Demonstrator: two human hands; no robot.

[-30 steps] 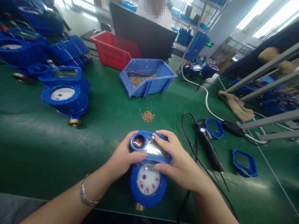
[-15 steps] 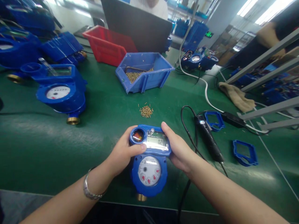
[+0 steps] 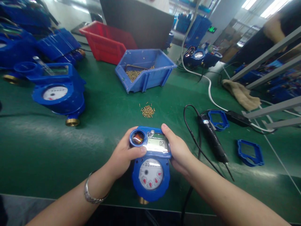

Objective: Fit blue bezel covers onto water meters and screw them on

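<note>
Between my two hands is a blue water meter (image 3: 150,163) with a lit digital display and a round white dial with red pointers. My left hand (image 3: 125,152) grips its left side, the thumb lying beside the round window. On the right side, my right hand (image 3: 177,149) is closed around the display housing, thumb at the upper corner. A brass fitting (image 3: 143,200) sticks out at the meter's near end. Just beyond the meter lies a small pile of brass screws (image 3: 148,111). The fingers under the meter are hidden.
A blue bin (image 3: 150,75) of screws and a red bin (image 3: 105,44) stand behind. Another water meter (image 3: 58,91) sits at left, with more behind it. At right lie a black electric screwdriver (image 3: 213,138), its cord, blue frames (image 3: 250,153), a cloth (image 3: 242,94) and a grey rack (image 3: 272,113).
The view has shifted slightly. Both hands keep hold of the water meter in nearly the same place, and its display digits look a little different.
</note>
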